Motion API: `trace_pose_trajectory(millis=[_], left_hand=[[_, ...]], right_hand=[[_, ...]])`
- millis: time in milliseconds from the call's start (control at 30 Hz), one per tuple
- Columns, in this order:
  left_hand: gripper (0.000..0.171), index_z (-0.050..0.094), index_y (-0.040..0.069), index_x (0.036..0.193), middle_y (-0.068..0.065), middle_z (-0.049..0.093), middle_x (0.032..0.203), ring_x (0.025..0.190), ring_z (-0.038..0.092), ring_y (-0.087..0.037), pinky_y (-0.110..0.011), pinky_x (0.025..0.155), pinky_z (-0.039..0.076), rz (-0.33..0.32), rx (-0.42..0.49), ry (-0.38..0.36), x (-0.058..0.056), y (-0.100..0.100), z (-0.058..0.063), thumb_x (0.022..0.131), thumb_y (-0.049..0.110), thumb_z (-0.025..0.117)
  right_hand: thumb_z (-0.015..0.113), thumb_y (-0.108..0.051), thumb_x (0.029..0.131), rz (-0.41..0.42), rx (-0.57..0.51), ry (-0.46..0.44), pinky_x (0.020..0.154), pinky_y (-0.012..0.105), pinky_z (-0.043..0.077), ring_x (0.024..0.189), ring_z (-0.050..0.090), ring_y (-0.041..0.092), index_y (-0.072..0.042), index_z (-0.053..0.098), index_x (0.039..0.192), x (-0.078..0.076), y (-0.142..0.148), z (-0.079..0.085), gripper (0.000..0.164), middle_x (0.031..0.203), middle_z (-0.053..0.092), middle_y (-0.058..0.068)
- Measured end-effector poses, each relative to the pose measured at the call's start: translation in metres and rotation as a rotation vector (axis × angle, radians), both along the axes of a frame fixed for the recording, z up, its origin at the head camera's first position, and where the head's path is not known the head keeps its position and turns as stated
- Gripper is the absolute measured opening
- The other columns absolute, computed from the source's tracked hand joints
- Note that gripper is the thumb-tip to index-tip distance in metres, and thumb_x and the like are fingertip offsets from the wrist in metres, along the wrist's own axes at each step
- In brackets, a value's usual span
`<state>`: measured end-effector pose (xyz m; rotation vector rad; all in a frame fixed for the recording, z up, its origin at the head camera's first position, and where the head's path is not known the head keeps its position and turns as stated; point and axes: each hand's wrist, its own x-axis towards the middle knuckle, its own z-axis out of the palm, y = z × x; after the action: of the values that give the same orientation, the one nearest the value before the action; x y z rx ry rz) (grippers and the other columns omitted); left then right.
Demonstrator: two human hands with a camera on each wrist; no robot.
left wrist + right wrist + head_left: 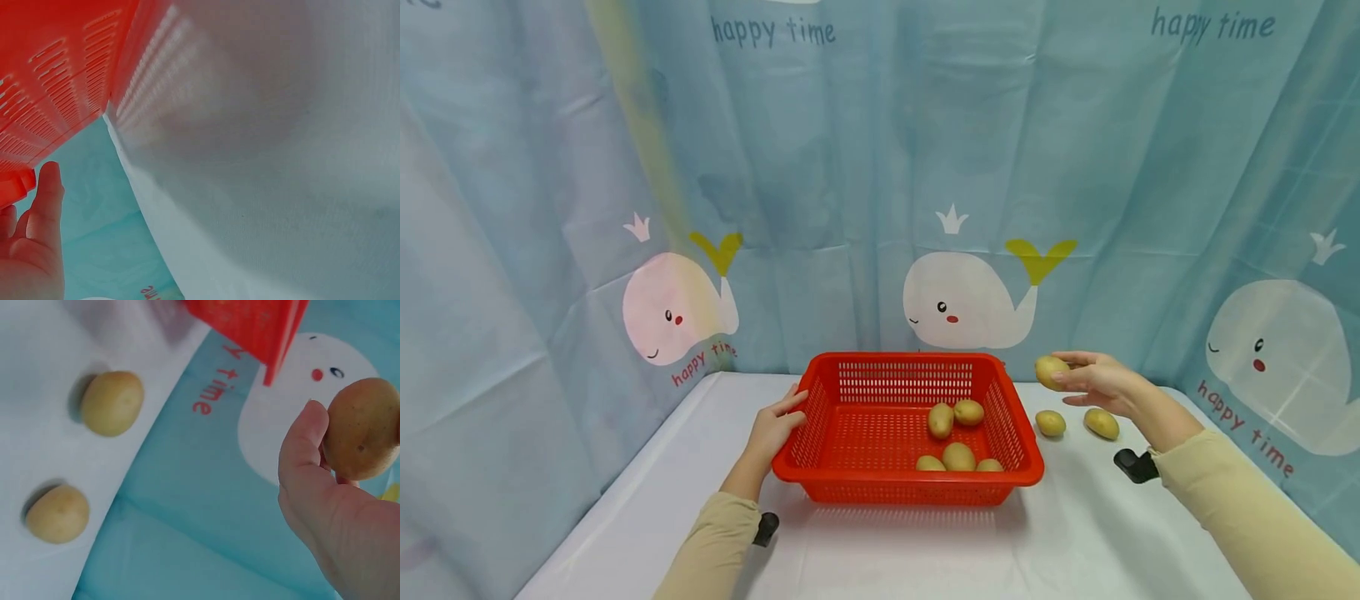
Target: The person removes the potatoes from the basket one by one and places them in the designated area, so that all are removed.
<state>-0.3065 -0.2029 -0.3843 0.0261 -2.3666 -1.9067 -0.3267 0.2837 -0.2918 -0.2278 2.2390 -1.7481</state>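
Right hand: fingers pinching potato, red basket, its 2 o'clock
Left hand, fingers spread, touches 9 o'clock rim; loose potato pair at 3 o'clock

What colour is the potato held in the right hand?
The potato is yellowish-brown with small dark specks, clearest in the right wrist view.

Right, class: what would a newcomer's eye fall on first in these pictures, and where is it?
Probably the red basket in the middle of the white table, with potatoes inside towards its right. Next, perhaps, the right hand holding up a potato right of the basket, two more lying on the table nearby. Behind, whales on the blue curtain.
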Motion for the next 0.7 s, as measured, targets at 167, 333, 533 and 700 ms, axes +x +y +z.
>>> trace_pose_trajectory(millis=[167, 333, 533, 700], left_hand=[[0.053, 0.043, -0.002, 0.143, -0.011, 0.024, 0.157, 0.145, 0.018, -0.035, -0.049, 0.11, 0.028, -0.002, 0.011, -0.009, -0.001, -0.001, -0.001, 0.091, 0.002, 0.047], [0.053, 0.042, -0.002, 0.143, -0.011, 0.025, 0.156, 0.145, 0.018, -0.035, -0.049, 0.11, 0.028, -0.003, 0.021, -0.006, -0.001, 0.0, -0.002, 0.091, 0.002, 0.047], [0.053, 0.045, -0.001, 0.143, -0.01, 0.028, 0.156, 0.144, 0.021, -0.035, -0.049, 0.109, 0.031, 0.006, 0.008, 0.005, 0.001, 0.002, -0.001, 0.09, 0.002, 0.047], [0.054, 0.044, -0.001, 0.143, -0.009, 0.028, 0.156, 0.144, 0.02, -0.034, -0.049, 0.11, 0.03, 0.014, 0.007, 0.004, 0.002, 0.001, 0.0, 0.089, 0.002, 0.047]], right_hand=[[0.056, -0.012, 0.097, -0.025, 0.011, -0.009, 0.097, 0.047, 0.045, 0.095, 0.06, 0.012, 0.014, 0.016, 0.147, -0.001, 0.01, -0.004, 0.069, 0.101, 0.059, -0.006], [0.058, -0.012, 0.096, -0.035, -0.005, -0.002, 0.092, 0.039, 0.05, 0.095, 0.061, 0.014, 0.014, 0.016, 0.147, -0.001, 0.018, -0.008, 0.071, 0.103, 0.058, -0.003], [0.061, -0.009, 0.094, -0.084, -0.053, -0.014, 0.086, 0.033, 0.053, 0.09, 0.063, 0.012, 0.013, 0.011, 0.149, -0.001, 0.031, -0.01, 0.078, 0.1, 0.058, -0.004], [0.062, -0.007, 0.093, -0.16, -0.068, -0.03, 0.084, 0.032, 0.053, 0.084, 0.063, 0.007, 0.011, 0.007, 0.15, 0.0, 0.045, -0.012, 0.082, 0.099, 0.055, -0.004]])
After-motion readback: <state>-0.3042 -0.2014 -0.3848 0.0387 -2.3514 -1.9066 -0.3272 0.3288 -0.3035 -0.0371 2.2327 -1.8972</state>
